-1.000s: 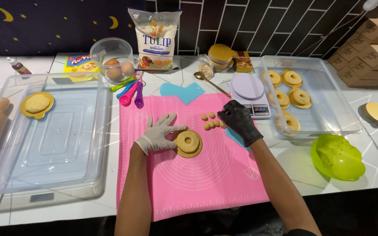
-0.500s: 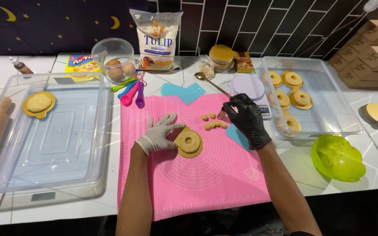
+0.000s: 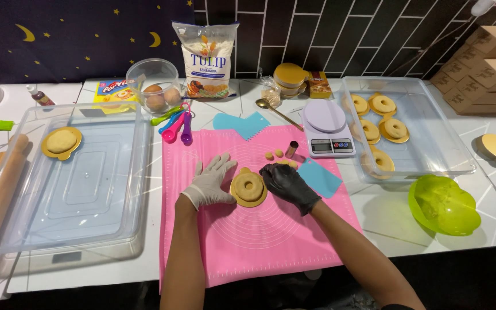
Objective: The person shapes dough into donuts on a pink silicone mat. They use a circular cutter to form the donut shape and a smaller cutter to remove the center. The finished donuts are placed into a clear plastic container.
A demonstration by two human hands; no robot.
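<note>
- Landmark: the pink silicone baking mat [image 3: 259,241]; everything is placed from it.
- A ring-shaped piece of pale dough on a small gold board [image 3: 248,188] sits near the mat's middle, slightly toward its far edge.
- My left hand [image 3: 210,182], in a white glove, lies flat on the mat, fingers spread and loose, touching the board's left rim. It grips nothing.
- My right hand [image 3: 287,182], in a black glove, cups the ring's right side, fingertips on the dough. It is curled, not clenched.
- Step, as I judge it: steadying and tidying the ring after its hole is cut.
- Just beyond the ring lie small round dough plugs [image 3: 278,154] and a short metal tube cutter [image 3: 291,149], standing upright.
- Off the mat's right edge: a clear plastic tray [image 3: 443,143] holding more rings on gold boards.
- Off its left edge: another clear plastic tray [image 3: 116,189] with one plain dough round.
- Next move calls for lifting by the board, not the soft dough.
</note>
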